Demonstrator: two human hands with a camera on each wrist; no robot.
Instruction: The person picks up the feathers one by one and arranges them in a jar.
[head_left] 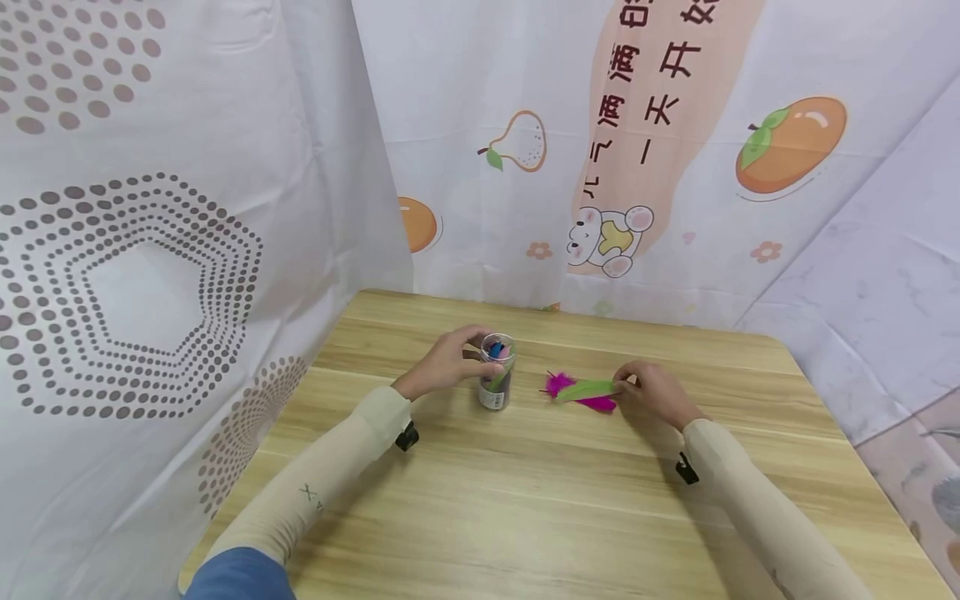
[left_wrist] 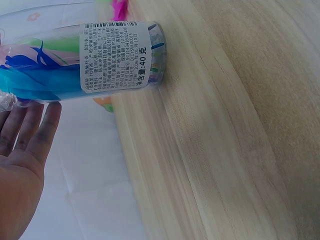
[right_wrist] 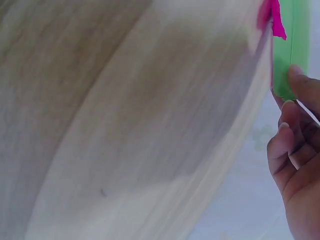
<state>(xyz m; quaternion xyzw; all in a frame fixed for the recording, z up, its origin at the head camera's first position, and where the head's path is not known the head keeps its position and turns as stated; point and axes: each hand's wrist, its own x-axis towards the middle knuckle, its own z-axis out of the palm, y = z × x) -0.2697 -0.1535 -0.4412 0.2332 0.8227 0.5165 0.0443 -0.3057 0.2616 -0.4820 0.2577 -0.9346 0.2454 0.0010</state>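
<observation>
My left hand (head_left: pixel 448 361) holds a clear plastic jar (head_left: pixel 493 398), thumb on the near side and fingers behind it. Blue, pink and green feathers (left_wrist: pixel 42 75) stand inside the jar, and a white printed label (left_wrist: pixel 117 56) wraps its lower part. To the right, my right hand (head_left: pixel 657 390) pinches a green feather (head_left: pixel 587 389) by its tip between thumb and fingers. Beneath the green feather, magenta feathers (head_left: pixel 598 404) lie on the table, partly covered by it.
The wood-grain table (head_left: pixel 480 500) has its far edge against a white curtain (head_left: pixel 465 75) printed with fruit and characters. Another curtain (head_left: pixel 150 292) with dotted patterns hangs along the left side.
</observation>
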